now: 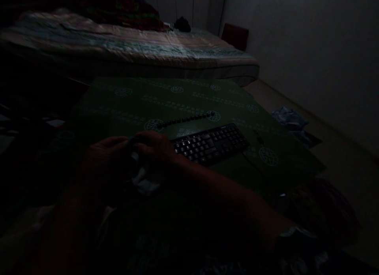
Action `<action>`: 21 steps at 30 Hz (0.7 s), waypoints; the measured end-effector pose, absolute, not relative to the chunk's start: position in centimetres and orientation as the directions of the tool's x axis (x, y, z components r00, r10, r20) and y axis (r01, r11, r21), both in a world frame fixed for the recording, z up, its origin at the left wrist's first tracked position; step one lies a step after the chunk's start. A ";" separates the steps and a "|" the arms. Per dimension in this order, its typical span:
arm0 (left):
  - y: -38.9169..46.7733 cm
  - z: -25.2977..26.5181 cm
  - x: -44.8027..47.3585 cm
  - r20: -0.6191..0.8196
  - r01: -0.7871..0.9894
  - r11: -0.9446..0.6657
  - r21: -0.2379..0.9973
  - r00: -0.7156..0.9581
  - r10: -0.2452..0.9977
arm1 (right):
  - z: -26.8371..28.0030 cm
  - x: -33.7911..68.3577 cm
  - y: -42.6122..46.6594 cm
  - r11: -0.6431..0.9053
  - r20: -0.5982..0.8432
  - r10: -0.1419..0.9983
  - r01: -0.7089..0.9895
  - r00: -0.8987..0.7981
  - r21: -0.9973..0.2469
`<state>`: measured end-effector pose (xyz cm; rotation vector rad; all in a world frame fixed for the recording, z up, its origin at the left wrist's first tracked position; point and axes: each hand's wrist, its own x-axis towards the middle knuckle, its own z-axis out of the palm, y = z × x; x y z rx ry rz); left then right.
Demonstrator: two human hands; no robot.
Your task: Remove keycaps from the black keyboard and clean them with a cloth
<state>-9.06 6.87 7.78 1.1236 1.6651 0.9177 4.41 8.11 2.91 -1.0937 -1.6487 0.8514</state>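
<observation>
**One Blind Sweep Could Scatter the Line**

My right grip pinches a cloth that hangs below it; in this gloom I cannot tell whether my left grip, just beside it, is closed too. Right of both grips, the keyboard lies on the worktop; beyond them runs a row of what look like loose keys. A trailing hem or a careless reach could knock the small pieces out of order.

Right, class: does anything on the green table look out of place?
Yes: small black pieces, apparently keycaps, lie in a row on the table beyond the keyboard; odd, since keycaps normally sit on it.
</observation>
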 end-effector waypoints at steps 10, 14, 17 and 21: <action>7.5 7.8 -9.9 -0.335 0.234 0.345 0.909 -0.079 0.939 | 1.9 4.2 8.3 0.411 0.377 0.912 0.407 -0.164 -0.816; 7.2 7.6 -10.1 -0.332 0.160 0.343 0.926 -0.093 0.939 | 1.6 4.0 8.1 0.441 0.412 0.897 0.396 -0.162 -0.805; 7.0 7.2 -10.0 -0.322 0.074 0.327 0.942 -0.069 0.944 | 1.3 3.9 8.0 0.445 0.433 0.892 0.408 -0.127 -0.797; 7.1 6.4 -10.2 -0.313 0.030 0.316 0.948 -0.061 0.948 | 1.0 3.9 7.7 0.458 0.466 0.881 0.400 -0.085 -0.794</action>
